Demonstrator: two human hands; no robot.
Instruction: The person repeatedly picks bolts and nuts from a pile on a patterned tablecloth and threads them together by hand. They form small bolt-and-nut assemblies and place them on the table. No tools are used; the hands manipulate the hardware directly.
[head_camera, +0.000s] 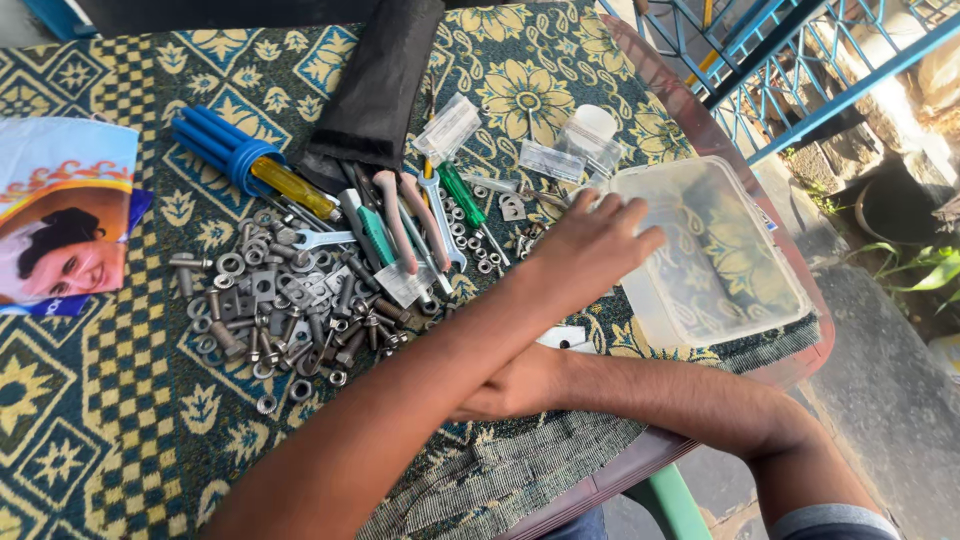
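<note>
Left hand (590, 245) is laid flat, fingers loose, nothing gripped, against the rim of the clear plastic container (715, 250). Right hand (505, 388) is hidden under the left forearm; grip can't be told. Bolt pile (285, 310) well left.

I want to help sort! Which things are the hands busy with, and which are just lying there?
Busy with:
- left hand, fingers spread at the clear box
- right hand, tucked under the other arm, beside the bolts

Lying about:
- yellow screwdriver
- green screwdriver
- pliers
- black pouch
- small bags
- picture
</note>
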